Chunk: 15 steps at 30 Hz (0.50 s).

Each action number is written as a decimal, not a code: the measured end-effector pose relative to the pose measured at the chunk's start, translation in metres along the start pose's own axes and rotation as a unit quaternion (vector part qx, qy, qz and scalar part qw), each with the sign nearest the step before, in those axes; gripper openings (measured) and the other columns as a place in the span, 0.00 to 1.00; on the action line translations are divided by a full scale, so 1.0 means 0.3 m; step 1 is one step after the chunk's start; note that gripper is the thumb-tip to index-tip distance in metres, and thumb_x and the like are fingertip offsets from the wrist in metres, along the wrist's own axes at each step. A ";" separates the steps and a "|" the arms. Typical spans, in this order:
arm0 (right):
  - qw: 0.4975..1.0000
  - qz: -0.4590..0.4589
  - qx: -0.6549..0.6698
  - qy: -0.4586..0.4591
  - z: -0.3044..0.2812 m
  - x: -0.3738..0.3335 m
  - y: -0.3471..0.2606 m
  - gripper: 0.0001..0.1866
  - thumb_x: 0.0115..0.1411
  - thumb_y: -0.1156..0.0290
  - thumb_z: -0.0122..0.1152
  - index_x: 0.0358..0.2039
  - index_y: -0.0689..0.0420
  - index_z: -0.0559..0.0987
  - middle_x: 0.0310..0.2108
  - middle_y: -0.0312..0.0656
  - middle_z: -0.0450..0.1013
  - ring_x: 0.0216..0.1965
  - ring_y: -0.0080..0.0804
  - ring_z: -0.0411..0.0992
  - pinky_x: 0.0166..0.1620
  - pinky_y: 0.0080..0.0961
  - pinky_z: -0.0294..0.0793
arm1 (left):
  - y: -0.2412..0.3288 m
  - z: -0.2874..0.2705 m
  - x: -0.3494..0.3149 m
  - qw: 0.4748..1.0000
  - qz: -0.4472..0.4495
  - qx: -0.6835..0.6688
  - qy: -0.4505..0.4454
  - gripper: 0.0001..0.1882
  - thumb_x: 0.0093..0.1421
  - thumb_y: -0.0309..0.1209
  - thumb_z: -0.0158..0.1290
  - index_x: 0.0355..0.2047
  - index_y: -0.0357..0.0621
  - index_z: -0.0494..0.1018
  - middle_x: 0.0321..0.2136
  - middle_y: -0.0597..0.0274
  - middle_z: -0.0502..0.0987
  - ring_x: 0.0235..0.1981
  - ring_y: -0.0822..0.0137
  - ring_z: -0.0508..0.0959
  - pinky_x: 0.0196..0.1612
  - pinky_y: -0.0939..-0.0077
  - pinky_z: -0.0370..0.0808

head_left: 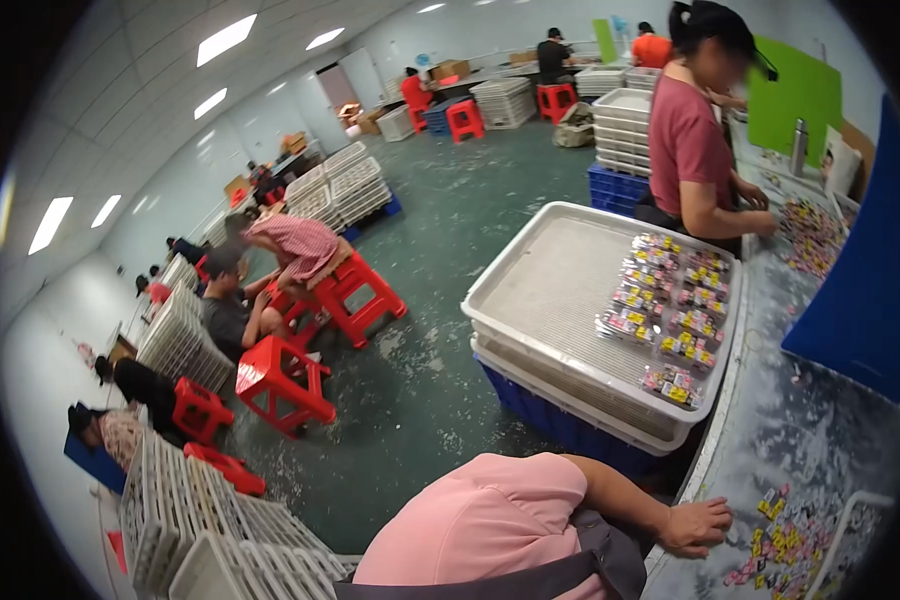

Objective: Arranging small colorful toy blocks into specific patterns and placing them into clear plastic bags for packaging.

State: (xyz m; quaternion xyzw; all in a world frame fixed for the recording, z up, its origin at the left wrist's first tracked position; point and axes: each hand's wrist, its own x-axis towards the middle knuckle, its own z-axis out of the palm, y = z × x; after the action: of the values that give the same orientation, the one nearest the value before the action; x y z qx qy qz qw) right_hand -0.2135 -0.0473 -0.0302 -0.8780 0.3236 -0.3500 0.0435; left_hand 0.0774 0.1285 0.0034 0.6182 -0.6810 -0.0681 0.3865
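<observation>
My left arm, in a short pink sleeve, reaches from the lower edge toward the worktable [760,440] on the right. My left hand [695,525] rests palm down at the table's near edge, fingers loosely extended and holding nothing. Just right of it lies a loose scatter of small pink, yellow and black printed pieces [790,540]; their exact kind is too small to tell. A white tray rim [842,535] borders them at the far right. My right hand is out of view.
Beyond my arm, a white plastic tray [545,290] with rows of small packed pieces tops a stack on a blue crate [525,400]. A co-worker [695,150] stands behind it. A blue panel [865,290] rises from the table. Red stools [285,380] and tray stacks [185,500] stand leftward.
</observation>
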 end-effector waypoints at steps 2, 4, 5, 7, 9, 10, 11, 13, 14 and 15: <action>0.997 -0.046 -0.062 0.006 0.032 0.062 -0.087 0.29 0.65 0.53 0.57 0.59 0.61 0.71 0.58 0.57 0.67 0.57 0.55 0.67 0.60 0.57 0.64 | -0.008 0.026 0.004 0.999 0.026 -0.003 0.019 0.20 0.56 0.42 0.56 0.40 0.38 0.71 0.46 0.43 0.65 0.57 0.39 0.62 0.65 0.34 0.49; 0.988 -0.093 -0.119 0.016 0.071 0.099 -0.135 0.31 0.67 0.46 0.54 0.61 0.56 0.71 0.59 0.52 0.68 0.57 0.47 0.69 0.61 0.53 0.66 | -0.017 0.025 0.004 1.000 0.019 -0.003 0.022 0.20 0.55 0.42 0.56 0.40 0.38 0.71 0.46 0.43 0.65 0.57 0.39 0.62 0.65 0.34 0.49; 0.985 -0.079 -0.155 -0.019 0.079 0.101 -0.142 0.31 0.67 0.47 0.54 0.61 0.55 0.71 0.59 0.52 0.68 0.58 0.49 0.68 0.62 0.54 0.64 | -0.020 0.025 0.003 1.000 0.020 -0.011 0.017 0.21 0.54 0.42 0.57 0.40 0.38 0.71 0.46 0.43 0.65 0.57 0.39 0.62 0.65 0.33 0.49; 0.978 -0.070 -0.190 -0.053 0.112 0.103 -0.118 0.30 0.67 0.47 0.54 0.61 0.54 0.71 0.59 0.51 0.68 0.58 0.51 0.67 0.63 0.55 0.63 | -0.034 0.035 0.009 1.000 0.019 0.002 0.020 0.21 0.52 0.41 0.58 0.40 0.39 0.71 0.47 0.43 0.66 0.58 0.39 0.62 0.65 0.33 0.49; 0.990 -0.092 -0.095 -0.040 0.160 0.096 -0.052 0.30 0.63 0.56 0.60 0.58 0.66 0.69 0.57 0.62 0.66 0.56 0.65 0.64 0.57 0.62 0.62 | -0.038 0.036 0.013 1.000 0.019 0.002 0.023 0.21 0.51 0.41 0.59 0.40 0.40 0.72 0.46 0.44 0.66 0.57 0.39 0.63 0.66 0.32 0.49; 0.990 -0.097 -0.090 -0.040 0.178 0.094 -0.030 0.30 0.63 0.56 0.60 0.58 0.66 0.69 0.57 0.62 0.66 0.56 0.65 0.64 0.57 0.62 0.62 | -0.041 0.036 0.018 0.999 0.022 0.001 0.025 0.21 0.50 0.42 0.59 0.40 0.41 0.72 0.45 0.44 0.66 0.57 0.39 0.63 0.66 0.33 0.50; 0.991 -0.091 -0.090 -0.047 0.194 0.092 -0.011 0.31 0.63 0.55 0.61 0.58 0.65 0.68 0.56 0.62 0.66 0.56 0.64 0.64 0.57 0.61 0.62 | -0.045 0.036 0.018 0.999 0.018 0.005 0.028 0.21 0.50 0.42 0.59 0.40 0.41 0.72 0.45 0.44 0.66 0.57 0.39 0.63 0.66 0.33 0.50; 0.991 -0.086 -0.090 -0.053 0.204 0.092 -0.003 0.33 0.63 0.54 0.61 0.59 0.65 0.67 0.56 0.62 0.66 0.57 0.64 0.63 0.57 0.61 0.62 | -0.041 0.036 0.019 0.999 0.022 0.004 0.031 0.21 0.50 0.42 0.60 0.40 0.41 0.72 0.45 0.45 0.66 0.56 0.39 0.64 0.66 0.33 0.50; 0.991 -0.091 -0.085 -0.045 0.203 0.090 -0.003 0.33 0.63 0.52 0.61 0.59 0.65 0.67 0.56 0.62 0.65 0.57 0.64 0.63 0.57 0.61 0.62 | -0.039 0.036 0.019 0.999 0.022 0.006 0.031 0.21 0.50 0.42 0.60 0.40 0.41 0.72 0.45 0.45 0.66 0.56 0.39 0.64 0.66 0.33 0.50; 0.992 -0.094 -0.081 -0.036 0.192 0.092 -0.016 0.34 0.64 0.51 0.61 0.59 0.64 0.67 0.57 0.62 0.65 0.57 0.64 0.63 0.56 0.62 0.62 | -0.038 0.034 0.020 0.999 0.020 0.001 0.027 0.21 0.50 0.41 0.60 0.40 0.41 0.72 0.45 0.46 0.67 0.56 0.40 0.64 0.66 0.33 0.50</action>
State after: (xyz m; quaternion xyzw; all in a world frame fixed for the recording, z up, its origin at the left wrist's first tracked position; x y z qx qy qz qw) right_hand -0.1587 -0.0686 -0.0558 -0.9173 0.2646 -0.2934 -0.0492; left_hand 0.0805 0.1166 -0.0076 0.6065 -0.6826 -0.0433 0.4054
